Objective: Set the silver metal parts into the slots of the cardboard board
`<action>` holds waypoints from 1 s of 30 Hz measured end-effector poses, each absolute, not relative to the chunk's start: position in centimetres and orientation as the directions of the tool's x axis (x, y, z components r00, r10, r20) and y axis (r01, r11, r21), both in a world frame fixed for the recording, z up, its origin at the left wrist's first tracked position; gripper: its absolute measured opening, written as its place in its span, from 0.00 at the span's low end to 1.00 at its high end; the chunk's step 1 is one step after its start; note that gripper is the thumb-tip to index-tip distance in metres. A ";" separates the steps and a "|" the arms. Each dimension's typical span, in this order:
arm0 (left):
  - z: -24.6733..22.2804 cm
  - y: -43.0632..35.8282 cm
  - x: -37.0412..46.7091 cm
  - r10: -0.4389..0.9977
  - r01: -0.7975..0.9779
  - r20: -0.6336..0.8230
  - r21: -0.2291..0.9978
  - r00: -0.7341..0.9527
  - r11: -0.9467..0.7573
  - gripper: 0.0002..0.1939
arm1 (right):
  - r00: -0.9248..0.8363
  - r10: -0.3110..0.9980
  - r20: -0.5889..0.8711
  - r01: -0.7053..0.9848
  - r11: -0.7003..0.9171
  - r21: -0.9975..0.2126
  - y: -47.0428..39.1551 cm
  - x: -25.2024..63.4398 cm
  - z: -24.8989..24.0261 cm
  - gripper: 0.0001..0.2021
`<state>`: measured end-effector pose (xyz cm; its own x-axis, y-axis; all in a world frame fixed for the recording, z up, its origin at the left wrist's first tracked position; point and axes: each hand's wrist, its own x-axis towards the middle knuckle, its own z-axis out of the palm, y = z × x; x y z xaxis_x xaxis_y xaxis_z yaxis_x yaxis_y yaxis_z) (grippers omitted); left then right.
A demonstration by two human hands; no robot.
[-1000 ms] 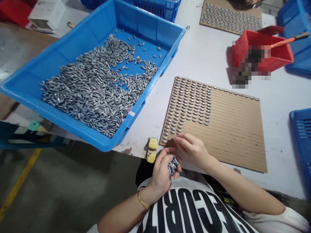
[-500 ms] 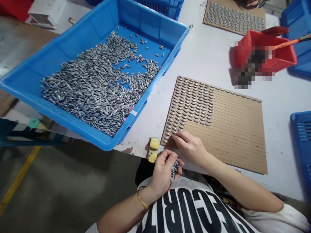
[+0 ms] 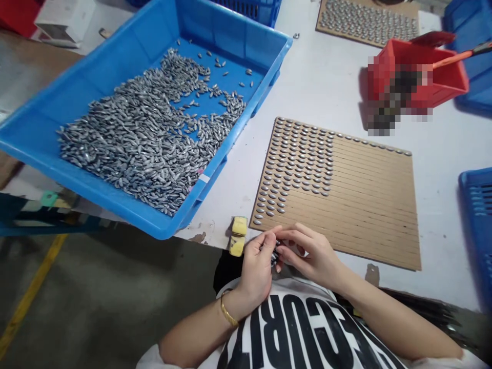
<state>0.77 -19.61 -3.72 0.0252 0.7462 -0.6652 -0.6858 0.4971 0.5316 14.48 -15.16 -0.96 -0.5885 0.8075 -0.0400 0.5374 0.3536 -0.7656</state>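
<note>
My left hand (image 3: 258, 261) is closed around a small pile of silvery, spindle-shaped metal pieces (image 3: 274, 256), close to my body at the table edge. Bent over that pile is my right hand (image 3: 309, 253), its thumb and fingertips at the pieces; whether it grips one is hidden. Just beyond both hands lies a grooved cardboard sheet (image 3: 376, 205). Rows of the same metal pieces (image 3: 302, 159) lie on its left part, and a single row runs along its far edge. A blue tray (image 3: 215, 177) to the left holds a large heap of these pieces (image 3: 146, 138).
A yellow block (image 3: 237, 236) sits at the table's front edge. Farther back stand a red bin (image 3: 442, 95) with an orange-handled tool (image 3: 453, 59) and a second filled cardboard sheet (image 3: 369, 23). A blue crate (image 3: 476, 220) is at the right edge.
My right hand has moved from the cardboard's near left corner back to the pieces in my left hand. The view has shifted slightly.
</note>
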 end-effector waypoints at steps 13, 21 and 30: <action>-3.1 -19.2 0.9 0.734 -0.688 -0.674 0.496 0.078 0.529 0.14 | -0.473 0.881 0.013 0.421 0.239 -0.875 -15.1 15.6 -1.5 0.09; -3.0 -18.9 0.7 0.710 -0.658 -0.702 0.512 0.050 0.553 0.16 | -0.490 0.870 -0.052 0.414 0.180 -0.892 -15.2 15.8 -1.5 0.07; -3.0 -19.2 0.2 0.706 -0.731 -0.704 0.439 0.081 0.522 0.15 | -0.477 0.842 0.252 0.627 0.527 -0.574 -13.5 15.0 -4.8 0.11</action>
